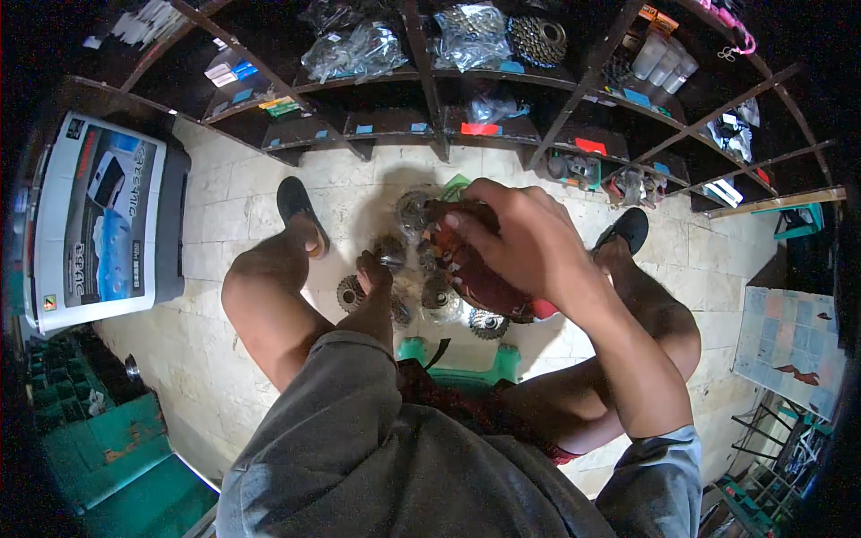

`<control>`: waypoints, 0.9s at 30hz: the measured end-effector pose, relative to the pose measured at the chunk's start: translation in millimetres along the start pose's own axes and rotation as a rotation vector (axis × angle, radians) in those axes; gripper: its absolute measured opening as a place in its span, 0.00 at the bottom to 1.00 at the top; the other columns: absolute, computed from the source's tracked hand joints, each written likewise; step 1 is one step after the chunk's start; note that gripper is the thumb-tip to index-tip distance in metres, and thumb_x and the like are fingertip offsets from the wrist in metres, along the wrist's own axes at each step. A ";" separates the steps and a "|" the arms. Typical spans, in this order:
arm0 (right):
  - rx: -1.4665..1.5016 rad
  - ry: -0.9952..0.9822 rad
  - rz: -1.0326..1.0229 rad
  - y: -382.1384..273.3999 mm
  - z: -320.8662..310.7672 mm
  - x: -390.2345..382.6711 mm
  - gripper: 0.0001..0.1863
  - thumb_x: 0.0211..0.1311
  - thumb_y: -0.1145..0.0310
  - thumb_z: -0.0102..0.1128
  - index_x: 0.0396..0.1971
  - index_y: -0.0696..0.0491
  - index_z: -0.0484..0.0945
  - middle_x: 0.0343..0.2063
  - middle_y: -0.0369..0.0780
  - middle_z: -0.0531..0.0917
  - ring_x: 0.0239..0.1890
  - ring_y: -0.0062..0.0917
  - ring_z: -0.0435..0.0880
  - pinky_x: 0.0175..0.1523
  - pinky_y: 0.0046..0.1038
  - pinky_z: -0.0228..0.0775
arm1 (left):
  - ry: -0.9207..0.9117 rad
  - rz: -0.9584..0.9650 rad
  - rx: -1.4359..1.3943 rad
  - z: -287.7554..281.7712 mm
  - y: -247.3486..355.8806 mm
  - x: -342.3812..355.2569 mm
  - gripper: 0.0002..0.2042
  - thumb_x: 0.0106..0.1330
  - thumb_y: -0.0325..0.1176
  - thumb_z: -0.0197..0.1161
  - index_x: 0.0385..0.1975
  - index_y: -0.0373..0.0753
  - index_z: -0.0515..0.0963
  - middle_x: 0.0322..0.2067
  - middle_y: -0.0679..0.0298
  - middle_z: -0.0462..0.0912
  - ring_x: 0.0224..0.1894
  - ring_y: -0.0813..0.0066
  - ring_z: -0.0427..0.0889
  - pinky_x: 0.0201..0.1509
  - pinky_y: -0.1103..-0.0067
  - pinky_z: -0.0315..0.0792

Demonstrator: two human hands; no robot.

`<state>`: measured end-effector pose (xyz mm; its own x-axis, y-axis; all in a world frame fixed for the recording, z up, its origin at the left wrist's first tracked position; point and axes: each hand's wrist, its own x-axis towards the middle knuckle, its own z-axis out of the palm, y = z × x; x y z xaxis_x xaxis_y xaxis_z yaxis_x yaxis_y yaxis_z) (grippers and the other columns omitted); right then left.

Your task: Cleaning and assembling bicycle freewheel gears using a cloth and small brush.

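Note:
My right hand [525, 233] is closed round the top of a dark red patterned cloth [489, 282], which hangs over the parts on the floor between my legs. My left hand [372, 276] is lower and to the left, its fingers closed at the edge of a dark round sprocket cassette [388, 252]. Bicycle cassettes lie around both hands: one toothed cassette [350, 293] left of my left hand, another [487, 323] below the cloth. A clear plastic-wrapped part [439, 299] lies between them, and a wrapped round part [413, 213] lies farther off. The cloth hides some parts.
Wooden shelves [430, 81] with bagged parts and a cassette [538, 40] span the far side. A white box [103, 224] stands at left, above green crates [99, 439]. A green stool [505, 363] is beneath me. A blue tiled panel [789, 345] leans at right.

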<state>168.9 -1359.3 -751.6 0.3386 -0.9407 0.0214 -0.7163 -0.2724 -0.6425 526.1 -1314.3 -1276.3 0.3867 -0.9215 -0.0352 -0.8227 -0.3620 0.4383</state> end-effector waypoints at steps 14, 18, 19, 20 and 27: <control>-0.050 0.022 -0.037 -0.2 10.5 -0.6 0.15 0.70 0.56 0.64 0.44 0.53 0.82 0.28 0.53 0.85 0.35 0.53 0.85 0.41 0.46 0.76 | -0.033 -0.030 0.044 -27.6 44.1 3.5 0.10 0.70 0.28 0.54 0.49 0.39 0.72 0.45 0.42 0.78 0.48 0.37 0.82 0.50 0.51 0.76; -0.042 -0.039 0.008 -3.2 9.4 -1.7 0.16 0.70 0.55 0.64 0.44 0.53 0.82 0.27 0.53 0.85 0.34 0.53 0.85 0.39 0.46 0.76 | 0.105 0.096 0.149 -14.0 28.5 10.2 0.15 0.64 0.34 0.61 0.48 0.35 0.74 0.43 0.41 0.77 0.43 0.40 0.80 0.44 0.50 0.75; -0.052 -0.036 0.005 -4.1 9.0 -1.9 0.16 0.70 0.55 0.64 0.44 0.53 0.82 0.26 0.53 0.85 0.34 0.53 0.85 0.39 0.46 0.76 | 0.138 0.126 0.175 -14.0 26.3 10.6 0.17 0.63 0.36 0.63 0.48 0.34 0.74 0.43 0.41 0.77 0.41 0.40 0.80 0.42 0.49 0.75; -0.042 -0.070 0.036 -5.0 8.7 -1.8 0.17 0.69 0.55 0.64 0.44 0.54 0.82 0.26 0.53 0.85 0.34 0.53 0.85 0.39 0.47 0.76 | 0.097 0.110 0.201 -15.8 25.9 11.2 0.19 0.62 0.37 0.65 0.48 0.33 0.75 0.42 0.41 0.77 0.40 0.41 0.80 0.41 0.49 0.75; 0.006 -0.068 -0.006 -6.5 6.4 -1.6 0.17 0.69 0.55 0.64 0.43 0.54 0.83 0.27 0.55 0.85 0.36 0.55 0.85 0.42 0.47 0.77 | -0.103 -0.094 0.079 -61.1 69.8 8.4 0.13 0.68 0.35 0.60 0.49 0.38 0.72 0.45 0.43 0.78 0.53 0.40 0.78 0.54 0.52 0.74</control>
<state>176.9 -1354.7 -752.4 0.3839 -0.9230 -0.0263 -0.7102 -0.2769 -0.6472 497.4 -1338.6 -1191.1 0.4220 -0.8912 -0.1662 -0.8169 -0.4533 0.3566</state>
